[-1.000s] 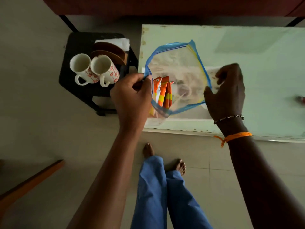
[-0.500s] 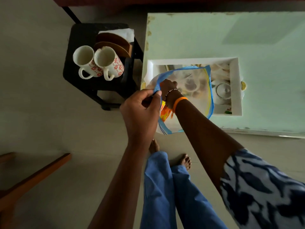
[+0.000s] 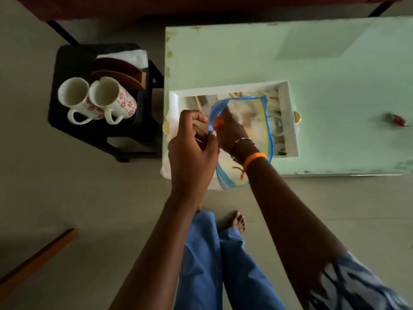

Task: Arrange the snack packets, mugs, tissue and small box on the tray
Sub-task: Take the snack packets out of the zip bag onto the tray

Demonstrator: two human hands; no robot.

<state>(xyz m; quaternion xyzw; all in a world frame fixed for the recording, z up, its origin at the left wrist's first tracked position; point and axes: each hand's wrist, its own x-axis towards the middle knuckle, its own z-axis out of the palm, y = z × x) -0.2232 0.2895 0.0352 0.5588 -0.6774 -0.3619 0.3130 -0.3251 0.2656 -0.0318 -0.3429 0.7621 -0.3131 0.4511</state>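
Note:
A clear zip bag (image 3: 251, 117) with a blue and yellow rim hangs over the white tray (image 3: 287, 104) on the pale green table (image 3: 312, 52). My left hand (image 3: 192, 148) pinches the bag's rim at its left side. My right hand (image 3: 232, 128) is inside the bag, its fingers gathered at an orange snack packet (image 3: 218, 124) that is mostly hidden. Two white mugs with red flowers, one (image 3: 73, 95) beside the other (image 3: 111, 97), stand on a black stool (image 3: 73, 61) to the left. Behind them is white tissue (image 3: 131, 57) in a wooden holder (image 3: 120, 72).
A small red object (image 3: 396, 119) lies on the table at the far right. The tray holds pale items blurred behind the bag. My legs and bare feet (image 3: 238, 222) are below the table edge. A wooden bar (image 3: 38, 260) crosses the floor at lower left.
A second ago both hands held the bag open by its rim. My right hand then went into the bag, which dropped lower over the tray; the left hand keeps its pinch.

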